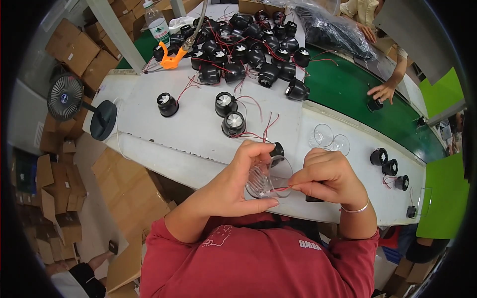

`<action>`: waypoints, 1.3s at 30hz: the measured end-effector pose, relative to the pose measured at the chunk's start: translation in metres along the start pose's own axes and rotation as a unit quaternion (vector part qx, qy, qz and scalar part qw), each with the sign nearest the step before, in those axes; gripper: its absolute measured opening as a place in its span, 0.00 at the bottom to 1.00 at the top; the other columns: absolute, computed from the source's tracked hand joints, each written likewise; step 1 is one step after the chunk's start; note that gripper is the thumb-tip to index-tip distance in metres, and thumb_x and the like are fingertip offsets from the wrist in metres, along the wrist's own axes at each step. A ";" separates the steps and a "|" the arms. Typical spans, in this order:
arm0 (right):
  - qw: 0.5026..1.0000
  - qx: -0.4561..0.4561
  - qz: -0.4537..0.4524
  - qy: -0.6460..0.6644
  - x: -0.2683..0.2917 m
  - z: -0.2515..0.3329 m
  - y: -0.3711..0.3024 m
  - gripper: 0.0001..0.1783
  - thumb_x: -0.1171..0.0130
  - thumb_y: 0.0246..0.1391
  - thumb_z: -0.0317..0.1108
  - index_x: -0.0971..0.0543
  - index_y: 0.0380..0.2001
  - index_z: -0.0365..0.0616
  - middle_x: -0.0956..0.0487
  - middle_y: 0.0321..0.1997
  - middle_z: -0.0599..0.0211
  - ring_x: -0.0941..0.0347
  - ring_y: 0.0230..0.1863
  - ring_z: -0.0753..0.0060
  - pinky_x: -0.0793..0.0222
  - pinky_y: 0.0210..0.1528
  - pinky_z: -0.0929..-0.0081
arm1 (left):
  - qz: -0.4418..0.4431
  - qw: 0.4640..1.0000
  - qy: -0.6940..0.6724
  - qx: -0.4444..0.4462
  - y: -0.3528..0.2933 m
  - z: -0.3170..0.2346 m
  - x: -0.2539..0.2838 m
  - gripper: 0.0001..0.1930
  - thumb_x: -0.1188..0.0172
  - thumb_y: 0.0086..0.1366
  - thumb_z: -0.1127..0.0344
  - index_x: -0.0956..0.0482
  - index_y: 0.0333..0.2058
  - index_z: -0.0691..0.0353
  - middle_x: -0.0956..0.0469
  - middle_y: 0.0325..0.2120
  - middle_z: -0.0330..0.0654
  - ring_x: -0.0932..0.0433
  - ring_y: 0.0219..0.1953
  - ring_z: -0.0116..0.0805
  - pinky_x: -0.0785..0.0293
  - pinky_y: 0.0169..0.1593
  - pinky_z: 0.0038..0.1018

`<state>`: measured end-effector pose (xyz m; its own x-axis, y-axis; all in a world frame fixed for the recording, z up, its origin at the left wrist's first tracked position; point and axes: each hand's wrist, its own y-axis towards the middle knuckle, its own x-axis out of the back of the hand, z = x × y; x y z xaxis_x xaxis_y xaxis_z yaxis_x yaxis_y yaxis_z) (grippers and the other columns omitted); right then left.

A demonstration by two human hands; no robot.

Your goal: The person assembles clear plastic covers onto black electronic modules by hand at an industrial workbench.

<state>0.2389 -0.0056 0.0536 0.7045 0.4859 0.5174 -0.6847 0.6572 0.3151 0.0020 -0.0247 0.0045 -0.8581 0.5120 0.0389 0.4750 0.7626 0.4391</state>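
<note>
Close to my body at the table's front edge, my left hand (pixel 226 184) is wrapped round a clear plastic cup-shaped cover (pixel 281 171) with a ribbed end. My right hand (pixel 329 175) is closed in a pinch at the cover's open rim, on thin red wires (pixel 279 189) that run inside it. A black round housing (pixel 277 150) shows partly behind my left fingertips. Beyond my hands stand two black motor units (pixel 233 122) with white fan blades and red leads. Another such unit (pixel 167 105) stands apart to the left.
A heap of black units (pixel 248 44) with tangled wires fills the table's far side, beside an orange air gun (pixel 172 58). Clear round covers (pixel 323 135) lie right of centre. A co-worker's hand (pixel 382 93) touches a unit on the green conveyor (pixel 338 94). A desk fan (pixel 66 97) stands left.
</note>
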 end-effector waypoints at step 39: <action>0.976 -0.044 -0.205 -0.058 -0.053 -0.029 0.029 0.31 0.28 0.41 0.35 0.28 0.49 0.36 0.26 0.40 0.56 0.27 0.39 0.60 0.30 0.42 0.71 | -0.273 0.944 -0.178 -0.048 0.009 0.066 -0.006 0.44 0.75 0.68 0.31 0.28 0.54 0.69 0.24 0.39 0.46 0.26 0.41 0.32 0.31 0.44 0.27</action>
<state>0.1873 0.0048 0.0121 0.8865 0.1061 0.4505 -0.3269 0.8325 0.4473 0.0244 0.0053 -0.0514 -0.8420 0.1662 -0.5132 -0.0541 0.9205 0.3869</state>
